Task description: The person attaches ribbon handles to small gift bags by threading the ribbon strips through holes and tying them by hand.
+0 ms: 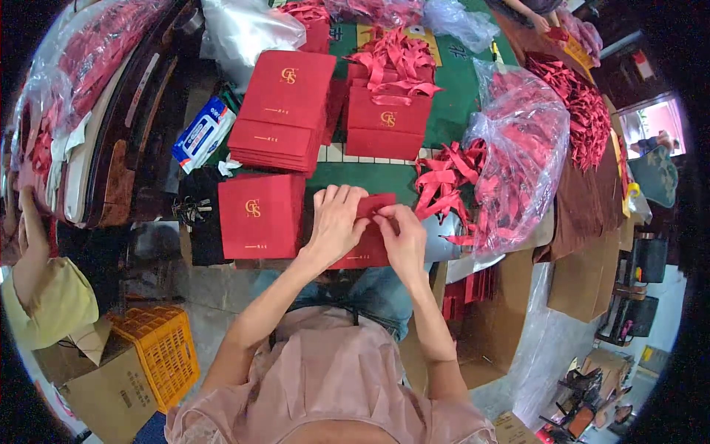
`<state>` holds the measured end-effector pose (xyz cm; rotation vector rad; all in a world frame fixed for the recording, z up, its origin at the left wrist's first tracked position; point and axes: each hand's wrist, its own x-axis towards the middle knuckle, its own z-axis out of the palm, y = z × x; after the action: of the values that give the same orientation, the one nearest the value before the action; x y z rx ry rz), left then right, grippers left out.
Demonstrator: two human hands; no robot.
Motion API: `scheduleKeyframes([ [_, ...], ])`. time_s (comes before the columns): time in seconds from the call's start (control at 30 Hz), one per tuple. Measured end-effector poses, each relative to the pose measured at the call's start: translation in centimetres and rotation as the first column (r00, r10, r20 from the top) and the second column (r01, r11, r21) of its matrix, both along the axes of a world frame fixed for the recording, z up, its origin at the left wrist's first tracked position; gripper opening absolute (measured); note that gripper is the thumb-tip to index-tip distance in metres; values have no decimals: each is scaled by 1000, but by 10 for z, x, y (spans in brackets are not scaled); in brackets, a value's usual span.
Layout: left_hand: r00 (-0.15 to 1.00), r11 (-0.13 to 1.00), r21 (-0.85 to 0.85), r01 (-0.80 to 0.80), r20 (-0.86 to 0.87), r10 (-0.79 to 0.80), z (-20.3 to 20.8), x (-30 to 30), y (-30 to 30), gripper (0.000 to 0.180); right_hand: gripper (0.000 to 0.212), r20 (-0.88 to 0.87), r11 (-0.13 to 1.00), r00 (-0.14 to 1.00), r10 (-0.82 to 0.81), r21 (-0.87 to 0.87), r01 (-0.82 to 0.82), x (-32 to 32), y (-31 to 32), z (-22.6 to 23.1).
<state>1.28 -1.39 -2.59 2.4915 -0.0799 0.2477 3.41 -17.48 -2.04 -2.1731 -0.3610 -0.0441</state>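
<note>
At the near edge of the table lies a flat red paper bag [368, 256], partly covered by my hands. My left hand [339, 220] is closed on its upper part, fingers bent over the edge. My right hand [401, 235] pinches the bag's raised top edge beside it; any small thing between the fingertips is hidden. Left of my hands is a stack of red paper bags [260, 218], with a taller stack [281, 103] behind it. Farther back, finished-looking red bags [388, 122] carry loose red ribbon handles [392, 63].
Red ribbons [450, 177] spill from a clear plastic bag [521, 163] on the right. A wipes pack [203, 133] lies left of the stacks. Below the table stand a cardboard box [510, 311] and an orange crate [166, 351]. Another person's arm [31, 233] shows at far left.
</note>
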Motion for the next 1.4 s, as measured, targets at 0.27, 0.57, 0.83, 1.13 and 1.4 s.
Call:
scheduleKeyframes([
  [0.27, 997, 992, -126, 5, -70, -14, 1, -2, 4, 44, 9, -41, 1000, 999, -20, -10, 20, 7, -1, -4],
  [0.57, 999, 994, -104, 33, 3, -33, 4, -4, -5, 39, 9, -46, 995, 999, 22, -93, -26, 13, 0, 11],
  [0.83, 997, 988, -153, 16, -71, -27, 6, -1, -2, 34, 12, -130, 999, 991, 28, -15, -30, 13, -4, 4],
  [1.13, 994, 983, -179, 49, -90, -66, 8, -5, -1, 31, 11, -120, 999, 993, 17, -47, -22, 7, -1, 14],
  [1.4, 997, 966, -259, 18, -72, -38, 2, -5, 1, 31, 12, -109, 998, 992, 58, -6, -59, 4, -5, 20],
])
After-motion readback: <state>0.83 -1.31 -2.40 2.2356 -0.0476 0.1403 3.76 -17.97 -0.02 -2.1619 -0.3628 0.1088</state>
